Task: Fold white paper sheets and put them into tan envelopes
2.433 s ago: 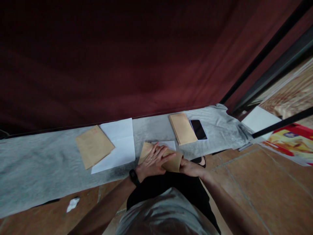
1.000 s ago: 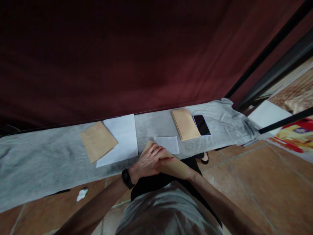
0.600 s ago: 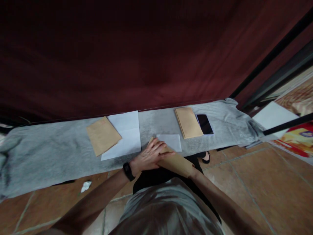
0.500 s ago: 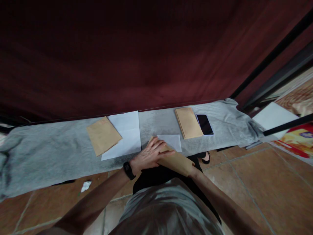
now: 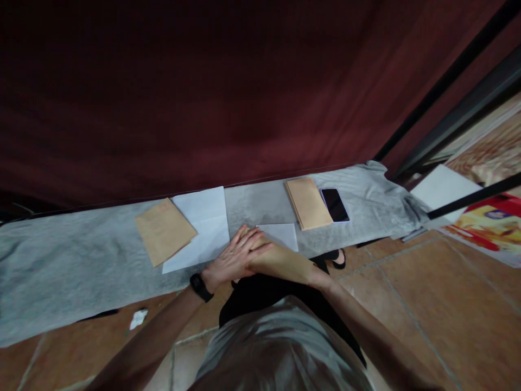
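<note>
A brown paper envelope [image 5: 287, 262] lies over the front edge of the grey cloth, close to my lap. My left hand [image 5: 236, 258], with a black band on its wrist, rests flat on the envelope's left end, fingers stretched out. Into the envelope's right end goes my right hand [image 5: 318, 277]; only the part by the wrist shows, and its fingers are hidden inside the paper. Just behind the envelope lies a small white sheet [image 5: 283, 233], partly covered by it.
On the grey cloth-covered bench [image 5: 81, 260], a brown envelope [image 5: 165, 231] overlaps a larger white sheet [image 5: 214, 217]. A stack of brown envelopes [image 5: 309, 203] touches a phone [image 5: 336, 205] at right. A dark red panel [image 5: 244, 108] rises behind; a black bar [image 5: 476, 200] crosses at right.
My left hand has slid left along the envelope and lies flatter at its end. My right hand stays inside the paper. The whole view has shifted slightly.
</note>
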`<state>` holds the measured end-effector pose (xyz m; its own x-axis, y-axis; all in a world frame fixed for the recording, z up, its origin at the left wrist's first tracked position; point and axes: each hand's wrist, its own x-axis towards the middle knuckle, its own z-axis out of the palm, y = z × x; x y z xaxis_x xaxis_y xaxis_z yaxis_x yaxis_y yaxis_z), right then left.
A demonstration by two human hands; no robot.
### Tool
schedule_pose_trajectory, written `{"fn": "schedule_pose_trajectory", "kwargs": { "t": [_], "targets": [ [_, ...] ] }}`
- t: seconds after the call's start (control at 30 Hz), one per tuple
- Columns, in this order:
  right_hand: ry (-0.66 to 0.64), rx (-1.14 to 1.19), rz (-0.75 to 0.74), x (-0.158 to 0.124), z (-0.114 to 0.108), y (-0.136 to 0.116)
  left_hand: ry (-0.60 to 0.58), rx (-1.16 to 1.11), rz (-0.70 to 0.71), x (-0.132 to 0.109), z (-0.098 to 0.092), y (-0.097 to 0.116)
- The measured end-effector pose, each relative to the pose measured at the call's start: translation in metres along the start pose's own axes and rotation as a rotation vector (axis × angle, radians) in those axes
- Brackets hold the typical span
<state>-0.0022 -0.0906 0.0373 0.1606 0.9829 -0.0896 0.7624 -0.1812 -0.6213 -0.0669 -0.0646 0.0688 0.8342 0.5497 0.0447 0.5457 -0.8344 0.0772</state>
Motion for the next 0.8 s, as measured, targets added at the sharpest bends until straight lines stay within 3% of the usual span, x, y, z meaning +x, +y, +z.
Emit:
{"fn": "schedule_pose_trajectory", "kwargs": {
  "t": [0.1, 0.3, 0.47, 0.63, 0.8],
  "targets": [
    [-0.013, 0.037, 0.015, 0.003, 0.001, -0.005, 0.001, 0.002, -0.002, -0.001, 0.003, -0.006],
    [0.132, 0.175, 0.103, -0.004, 0.009, -0.016, 0.029, -0.013, 0.002, -0.002, 0.010, -0.003],
    [0.390, 0.191, 0.307, 0.000, -0.015, 0.012, 0.072, -0.031, 0.068, 0.007, 0.008, 0.017],
    [0.318, 0.308, 0.298, 0.007, -0.051, 0.046, 0.063, -0.041, 0.036, 0.011, 0.006, 0.020],
    [0.215, 0.371, 0.244, -0.002, -0.057, 0.058, 0.087, -0.044, 0.059, 0.013, 0.012, 0.018]
  ]
}}
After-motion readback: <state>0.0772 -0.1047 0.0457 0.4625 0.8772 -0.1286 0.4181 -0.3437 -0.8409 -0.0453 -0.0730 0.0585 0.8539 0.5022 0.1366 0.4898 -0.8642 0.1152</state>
